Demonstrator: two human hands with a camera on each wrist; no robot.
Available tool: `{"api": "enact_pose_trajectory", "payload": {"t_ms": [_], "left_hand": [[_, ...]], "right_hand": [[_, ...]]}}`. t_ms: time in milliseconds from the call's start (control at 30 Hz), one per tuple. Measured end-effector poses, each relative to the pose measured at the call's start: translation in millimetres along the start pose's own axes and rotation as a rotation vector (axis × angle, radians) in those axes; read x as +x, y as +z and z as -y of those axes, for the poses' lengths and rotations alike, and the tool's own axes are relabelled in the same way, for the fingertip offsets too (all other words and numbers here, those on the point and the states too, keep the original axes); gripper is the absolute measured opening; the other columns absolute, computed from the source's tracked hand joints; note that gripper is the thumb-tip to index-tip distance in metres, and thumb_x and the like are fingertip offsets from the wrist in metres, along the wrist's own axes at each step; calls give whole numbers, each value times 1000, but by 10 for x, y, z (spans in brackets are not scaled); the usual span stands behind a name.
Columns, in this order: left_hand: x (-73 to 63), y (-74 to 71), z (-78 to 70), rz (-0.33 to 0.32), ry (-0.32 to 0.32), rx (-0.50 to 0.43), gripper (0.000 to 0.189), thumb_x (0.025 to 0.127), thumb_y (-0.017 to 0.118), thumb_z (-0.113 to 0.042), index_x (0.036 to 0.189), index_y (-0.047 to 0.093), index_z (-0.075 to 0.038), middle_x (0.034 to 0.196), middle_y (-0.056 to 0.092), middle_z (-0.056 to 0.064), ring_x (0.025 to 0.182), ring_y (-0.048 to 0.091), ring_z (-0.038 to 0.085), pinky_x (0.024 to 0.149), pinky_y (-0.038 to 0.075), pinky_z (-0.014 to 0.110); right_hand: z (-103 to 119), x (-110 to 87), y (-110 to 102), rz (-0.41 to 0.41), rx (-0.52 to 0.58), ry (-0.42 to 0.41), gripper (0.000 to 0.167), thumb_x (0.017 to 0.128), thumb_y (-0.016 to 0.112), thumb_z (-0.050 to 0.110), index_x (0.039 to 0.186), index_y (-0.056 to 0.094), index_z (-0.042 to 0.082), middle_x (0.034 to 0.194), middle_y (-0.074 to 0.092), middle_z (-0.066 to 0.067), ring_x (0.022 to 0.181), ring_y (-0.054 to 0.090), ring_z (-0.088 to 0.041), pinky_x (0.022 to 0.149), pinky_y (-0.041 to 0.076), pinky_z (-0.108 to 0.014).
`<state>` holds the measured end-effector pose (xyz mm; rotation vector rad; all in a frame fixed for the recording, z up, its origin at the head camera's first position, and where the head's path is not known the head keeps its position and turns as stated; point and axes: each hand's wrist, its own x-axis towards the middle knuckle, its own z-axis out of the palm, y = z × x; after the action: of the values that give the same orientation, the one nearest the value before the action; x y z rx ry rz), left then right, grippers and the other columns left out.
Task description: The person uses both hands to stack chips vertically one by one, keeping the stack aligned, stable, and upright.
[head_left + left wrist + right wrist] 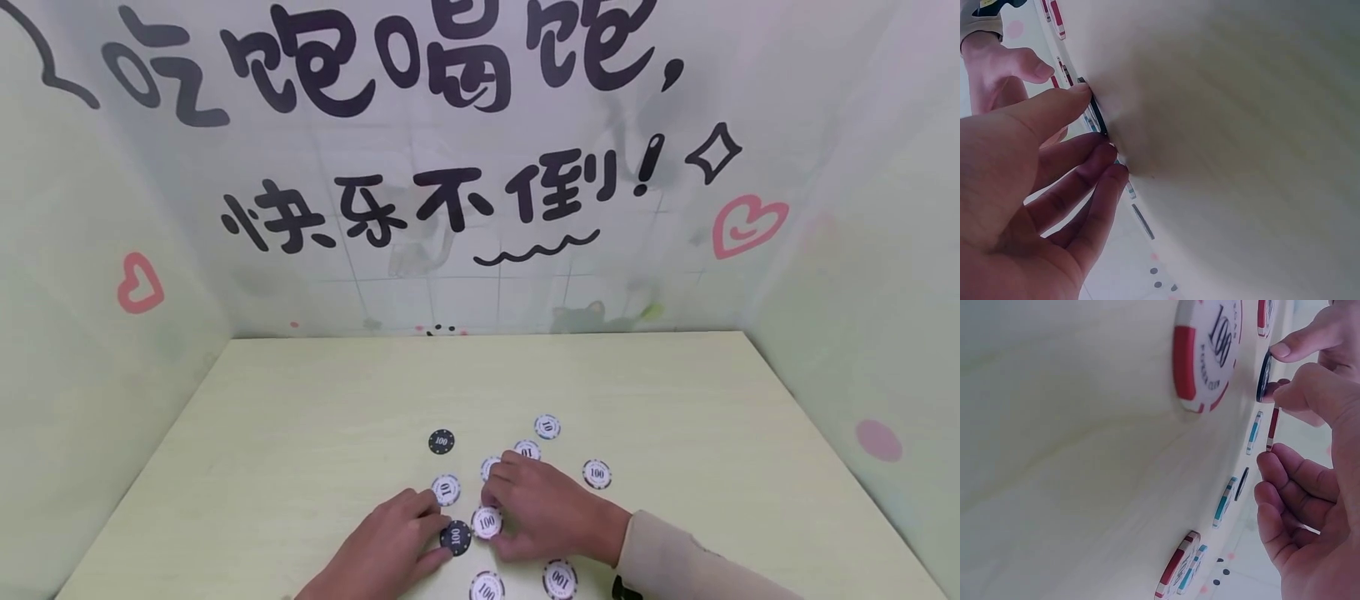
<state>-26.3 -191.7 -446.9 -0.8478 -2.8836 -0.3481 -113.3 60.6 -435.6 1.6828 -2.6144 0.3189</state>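
Note:
Several poker chips lie scattered on a pale green table. My left hand pinches the rim of a black 100 chip between thumb and fingers; in the left wrist view the black chip shows edge-on at the fingertips. My right hand is just to its right, and it pinches a red-and-white 100 chip. In the right wrist view that chip stands tilted off the table between thumb and fingers, beside the black chip.
More chips lie around the hands: a second black chip, blue-edged 10 chips, and red 100 chips. Printed plastic walls enclose the table at the back and on both sides.

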Motion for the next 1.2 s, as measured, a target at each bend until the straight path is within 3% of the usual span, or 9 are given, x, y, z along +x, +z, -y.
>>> {"api": "enact_pose_trajectory", "payload": {"t_ms": [267, 500, 1200], "left_hand": [[46, -8, 13, -43, 23, 0, 28, 93, 91, -30, 107, 84, -6, 100, 64, -5, 88, 57, 10, 76, 55, 27], [78, 21, 38, -104, 52, 14, 22, 92, 91, -28, 100, 83, -9, 95, 59, -8, 85, 53, 9, 73, 51, 24], [59, 12, 23, -73, 11, 16, 24, 91, 91, -29, 96, 77, -11, 95, 57, -7, 84, 52, 10, 72, 50, 25]], "right_hand": [[-34, 19, 21, 11, 19, 27, 28, 91, 83, 37, 109, 76, 17, 104, 67, 12, 94, 52, -6, 87, 47, -18], [-32, 49, 25, 5, 33, 26, 29, 90, 84, 36, 109, 77, 15, 100, 66, 11, 93, 52, -6, 85, 47, -18], [68, 210, 76, 41, 2, -18, 26, 93, 85, 35, 110, 77, 18, 101, 66, 12, 95, 52, -5, 86, 44, -15]]}}
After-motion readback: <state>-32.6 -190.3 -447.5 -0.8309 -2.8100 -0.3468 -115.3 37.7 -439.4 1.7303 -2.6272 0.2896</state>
